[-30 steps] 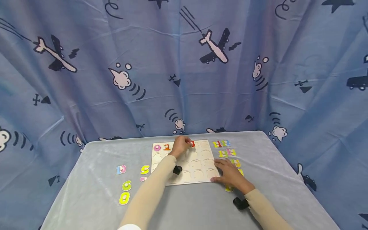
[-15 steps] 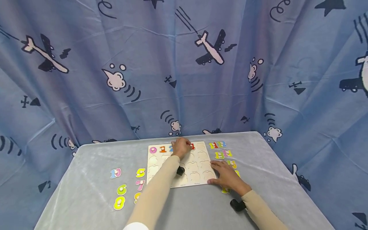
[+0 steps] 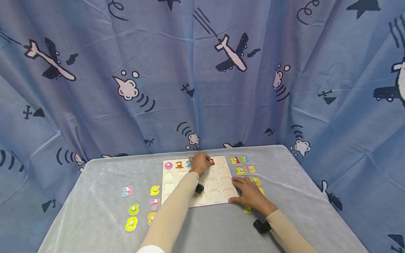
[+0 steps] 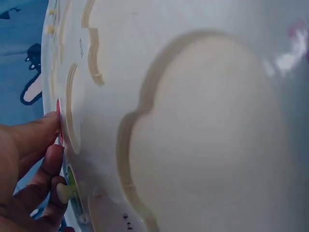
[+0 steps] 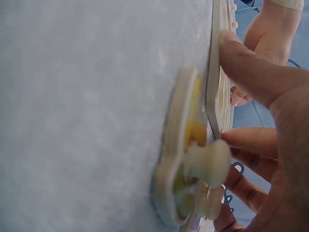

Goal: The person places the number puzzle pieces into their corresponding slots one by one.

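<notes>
In the head view, my left hand (image 3: 200, 163) is over the top row of a pale wooden number-puzzle board (image 3: 218, 182). Its thumb and fingertips pinch a red number piece (image 3: 212, 161), apparently a 4, close over its recess. In the left wrist view, a green piece with a knob (image 4: 66, 192) sits beside these fingers. Further left in the row lie a pink 0 (image 3: 168, 165), an orange 1 (image 3: 179, 164) and a partly covered blue piece (image 3: 188, 164). My right hand (image 3: 251, 192) rests at the board's right edge and front corner, thumb and fingers spread.
Left of the board lie loose knobbed pieces: a 10 (image 3: 127, 191), 5 (image 3: 154, 190), 7 (image 3: 154, 203), green 6 (image 3: 134, 209) and others. More, including an 11 (image 3: 235, 160), line its right side, some under my right hand. A patterned curtain (image 3: 177, 88) hangs behind the table.
The head view has shifted slightly. My left hand stays at the red piece, its fingers moving only a little. My right hand keeps its place on the board's edge.
</notes>
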Demonstrator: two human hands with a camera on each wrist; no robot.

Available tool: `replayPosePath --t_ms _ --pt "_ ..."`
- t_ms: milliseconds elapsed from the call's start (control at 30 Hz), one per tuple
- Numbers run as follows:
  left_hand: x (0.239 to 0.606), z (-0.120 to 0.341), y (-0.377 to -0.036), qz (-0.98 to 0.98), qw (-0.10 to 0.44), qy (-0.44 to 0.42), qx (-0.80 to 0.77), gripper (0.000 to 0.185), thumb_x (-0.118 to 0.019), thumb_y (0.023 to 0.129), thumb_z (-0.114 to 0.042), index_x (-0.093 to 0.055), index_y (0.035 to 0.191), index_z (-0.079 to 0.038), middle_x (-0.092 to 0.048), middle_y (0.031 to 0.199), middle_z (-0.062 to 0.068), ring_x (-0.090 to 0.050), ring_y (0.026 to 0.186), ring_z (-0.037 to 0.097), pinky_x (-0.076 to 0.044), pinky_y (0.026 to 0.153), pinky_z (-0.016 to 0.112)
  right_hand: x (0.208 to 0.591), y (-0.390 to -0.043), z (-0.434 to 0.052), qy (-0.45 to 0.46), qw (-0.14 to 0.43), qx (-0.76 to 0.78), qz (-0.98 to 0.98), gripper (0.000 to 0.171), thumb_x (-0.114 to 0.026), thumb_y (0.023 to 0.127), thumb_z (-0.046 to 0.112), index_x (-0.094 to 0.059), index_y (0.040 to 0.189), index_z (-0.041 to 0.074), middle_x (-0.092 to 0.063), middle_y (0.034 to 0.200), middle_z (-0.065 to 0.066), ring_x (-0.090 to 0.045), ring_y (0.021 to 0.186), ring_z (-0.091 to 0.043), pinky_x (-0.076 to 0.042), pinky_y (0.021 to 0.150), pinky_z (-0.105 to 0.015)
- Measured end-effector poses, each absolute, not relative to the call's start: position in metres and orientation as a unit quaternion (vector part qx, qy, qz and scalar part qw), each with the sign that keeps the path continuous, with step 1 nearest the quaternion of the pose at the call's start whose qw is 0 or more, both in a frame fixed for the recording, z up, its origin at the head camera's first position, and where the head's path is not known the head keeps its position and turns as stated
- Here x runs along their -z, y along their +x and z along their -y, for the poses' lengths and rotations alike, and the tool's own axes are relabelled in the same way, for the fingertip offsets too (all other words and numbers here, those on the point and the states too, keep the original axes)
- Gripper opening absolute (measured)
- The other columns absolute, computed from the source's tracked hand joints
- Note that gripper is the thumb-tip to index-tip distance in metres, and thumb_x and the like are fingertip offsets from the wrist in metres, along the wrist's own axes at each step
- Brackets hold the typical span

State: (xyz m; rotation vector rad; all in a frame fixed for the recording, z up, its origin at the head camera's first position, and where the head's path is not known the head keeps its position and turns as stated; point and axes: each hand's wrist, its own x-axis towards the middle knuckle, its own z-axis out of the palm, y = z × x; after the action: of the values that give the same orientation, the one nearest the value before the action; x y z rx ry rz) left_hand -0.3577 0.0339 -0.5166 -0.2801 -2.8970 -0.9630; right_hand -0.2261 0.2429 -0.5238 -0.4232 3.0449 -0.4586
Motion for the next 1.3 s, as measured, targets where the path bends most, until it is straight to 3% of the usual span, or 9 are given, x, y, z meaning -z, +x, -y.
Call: replayPosePath --t_ms 100,400,500,667,1133,1300 --pt "0.514 -0.033 -0.357 0.946 0.037 -0.095 0.308 0.004 -0.077 0.083 -0.020 -0.078 0.084 -0.016 -0.074 0.091 -0.001 -0.063 0.093 0.023 -0.036 0.092 0.050 0.524 -0.226 -0.243 -0.140 0.008 0.145 -0.979 0.083 -0.084 0.070 0.051 -0.059 0.135 0.005 -0.054 0.143 -0.009 -0.046 0.133 -0.035 -0.036 0.106 -0.057" --pt "0.505 -0.019 -0.354 0.924 0.024 -0.140 0.354 0.024 -0.072 0.088 -0.016 -0.073 0.111 -0.009 -0.072 0.096 0.004 -0.063 0.098 0.024 -0.032 0.091 0.046 0.523 -0.225 -0.244 -0.144 0.008 0.137 -0.980 0.085 -0.082 0.070 0.054 -0.059 0.135 0.005 -0.054 0.143 -0.009 -0.046 0.132 -0.036 -0.037 0.105 -0.058" --pt "0.497 -0.007 -0.350 0.915 0.035 -0.154 0.372 0.023 -0.070 0.090 -0.016 -0.073 0.110 -0.007 -0.073 0.101 0.006 -0.065 0.101 0.024 -0.039 0.095 0.044 0.524 -0.225 -0.246 -0.144 0.003 0.132 -0.981 0.084 -0.082 0.070 0.054 -0.060 0.134 0.005 -0.054 0.143 -0.009 -0.047 0.132 -0.036 -0.037 0.105 -0.059" --pt "0.484 0.019 -0.339 0.904 0.051 -0.158 0.394 0.018 -0.068 0.091 -0.017 -0.073 0.106 -0.007 -0.073 0.100 0.007 -0.066 0.097 0.023 -0.051 0.089 0.038 0.524 -0.225 -0.247 -0.156 -0.002 0.134 -0.979 0.084 -0.081 0.071 0.054 -0.059 0.134 0.004 -0.053 0.143 -0.011 -0.047 0.130 -0.037 -0.038 0.102 -0.059" --pt "0.476 0.096 -0.290 0.899 0.120 -0.145 0.395 0.009 -0.072 0.088 -0.015 -0.074 0.094 -0.009 -0.073 0.090 0.004 -0.066 0.088 0.024 -0.050 0.080 0.036 0.526 -0.225 -0.245 -0.155 0.002 0.137 -0.978 0.084 -0.081 0.071 0.055 -0.059 0.134 0.004 -0.053 0.143 -0.011 -0.046 0.130 -0.036 -0.038 0.103 -0.058" --pt "0.476 0.130 -0.271 0.905 0.115 -0.118 0.392 0.010 -0.071 0.089 -0.017 -0.074 0.097 -0.011 -0.071 0.093 0.004 -0.065 0.092 0.027 -0.049 0.081 0.038 0.526 -0.225 -0.245 -0.155 0.001 0.135 -0.979 0.084 -0.080 0.071 0.055 -0.059 0.134 0.005 -0.053 0.143 -0.011 -0.046 0.130 -0.037 -0.039 0.101 -0.058"
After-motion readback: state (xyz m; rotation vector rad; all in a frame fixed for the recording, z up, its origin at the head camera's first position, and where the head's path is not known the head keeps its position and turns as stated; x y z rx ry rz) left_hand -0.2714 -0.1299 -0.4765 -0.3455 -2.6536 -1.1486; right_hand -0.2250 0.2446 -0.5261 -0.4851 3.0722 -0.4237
